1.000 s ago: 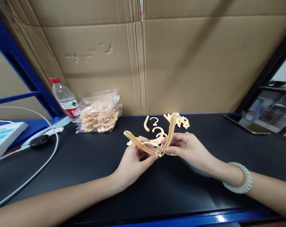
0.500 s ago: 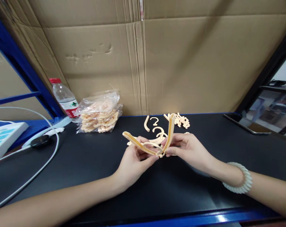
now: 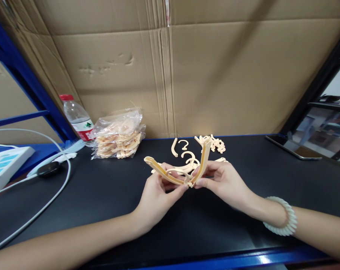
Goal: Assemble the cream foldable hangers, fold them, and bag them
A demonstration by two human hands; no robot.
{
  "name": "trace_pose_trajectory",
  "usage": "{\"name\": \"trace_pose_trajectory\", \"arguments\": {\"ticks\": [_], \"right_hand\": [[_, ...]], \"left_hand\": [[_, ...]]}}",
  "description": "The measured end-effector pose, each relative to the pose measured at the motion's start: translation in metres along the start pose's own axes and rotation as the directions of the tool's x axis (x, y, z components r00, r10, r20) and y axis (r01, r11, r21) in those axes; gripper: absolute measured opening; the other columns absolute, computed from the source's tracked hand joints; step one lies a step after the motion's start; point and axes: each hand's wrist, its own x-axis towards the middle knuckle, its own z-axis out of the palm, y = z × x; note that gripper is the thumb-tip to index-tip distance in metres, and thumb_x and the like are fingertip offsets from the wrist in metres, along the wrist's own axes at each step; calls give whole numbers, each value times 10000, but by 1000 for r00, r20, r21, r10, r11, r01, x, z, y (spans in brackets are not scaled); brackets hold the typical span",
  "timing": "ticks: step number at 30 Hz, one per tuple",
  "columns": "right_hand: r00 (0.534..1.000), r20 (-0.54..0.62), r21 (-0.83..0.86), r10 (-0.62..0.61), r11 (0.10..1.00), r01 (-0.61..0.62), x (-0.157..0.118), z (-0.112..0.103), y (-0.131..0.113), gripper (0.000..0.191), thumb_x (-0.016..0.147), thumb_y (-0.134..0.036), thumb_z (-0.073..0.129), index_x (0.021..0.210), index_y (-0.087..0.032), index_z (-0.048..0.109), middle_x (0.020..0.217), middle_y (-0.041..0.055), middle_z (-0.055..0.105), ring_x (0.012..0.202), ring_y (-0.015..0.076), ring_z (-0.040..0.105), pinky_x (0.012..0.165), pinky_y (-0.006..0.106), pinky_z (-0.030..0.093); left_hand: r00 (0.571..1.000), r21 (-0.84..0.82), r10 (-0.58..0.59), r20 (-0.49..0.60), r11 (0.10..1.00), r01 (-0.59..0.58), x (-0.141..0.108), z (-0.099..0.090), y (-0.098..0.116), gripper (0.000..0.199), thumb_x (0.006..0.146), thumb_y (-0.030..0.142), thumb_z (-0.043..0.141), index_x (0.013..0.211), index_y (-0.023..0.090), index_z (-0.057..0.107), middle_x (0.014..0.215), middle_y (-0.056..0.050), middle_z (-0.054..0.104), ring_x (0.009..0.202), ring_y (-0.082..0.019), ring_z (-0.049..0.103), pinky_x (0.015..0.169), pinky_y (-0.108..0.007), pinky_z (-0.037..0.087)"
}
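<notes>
Between my hands is a cream plastic folding hanger, its two arms meeting at the middle in a wide V. My left hand (image 3: 155,198) is closed on the left hanger arm (image 3: 162,170), thumb near the joint. My right hand (image 3: 224,183) pinches the right hanger arm (image 3: 203,161) close to the same joint. A curved hook (image 3: 177,170) lies across the middle, partly between the arms. Just behind, more hanger arms (image 3: 181,167) and a loose hook (image 3: 188,154) lie on the black table, partly hidden by my hands.
Farther back lie a single arm (image 3: 174,147), another hook (image 3: 183,144) and a pile of small cream parts (image 3: 215,144). Bagged hanger parts (image 3: 116,137) stand beside a red-capped bottle (image 3: 77,119). A white cable (image 3: 65,180) loops at left; a phone (image 3: 292,147) lies at right.
The right hanger arm has tilted outward to the right and lower, widening the V. My right hand has turned slightly with it; the left hand has barely moved.
</notes>
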Motion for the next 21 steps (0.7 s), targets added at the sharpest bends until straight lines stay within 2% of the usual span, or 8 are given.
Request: {"name": "trace_pose_trajectory", "arguments": {"ticks": [7, 13, 17, 21], "right_hand": [[999, -38, -39, -15, 999, 14, -4, 2, 4, 116, 674, -171, 725, 782, -170, 682, 764, 24, 693, 727, 178, 667, 679, 292, 579], [993, -50, -241, -105, 966, 90, -9, 6, -1, 22, 741, -198, 671, 727, -188, 657, 758, 19, 669, 733, 184, 652, 689, 310, 564], [989, -63, -269, -137, 956, 115, -12, 9, 1, 59, 759, -228, 670, 722, -188, 647, 765, 31, 672, 739, 201, 657, 697, 335, 567], [983, -53, -298, -177, 942, 154, -12, 9, 3, 57, 784, -233, 664, 743, -195, 655, 783, 33, 683, 755, 201, 664, 696, 322, 567]], "left_hand": [[1000, 89, 3, 13, 996, -4, -1, -2, 5, 260, 726, 246, 749, 782, 190, 501, 753, 21, 629, 738, -154, 669, 673, -244, 542], [1000, 166, 6, -3, 986, -6, 0, -3, 6, 279, 703, 243, 748, 760, 198, 479, 745, 5, 624, 758, -198, 671, 637, -265, 518], [1000, 154, 15, 5, 988, -15, 1, -2, 3, 255, 711, 276, 746, 759, 188, 512, 776, -5, 610, 759, -191, 655, 679, -290, 534], [1000, 158, 20, -3, 987, -19, 1, -2, 4, 274, 713, 298, 749, 743, 189, 499, 765, -4, 601, 731, -179, 636, 651, -278, 526]]}}
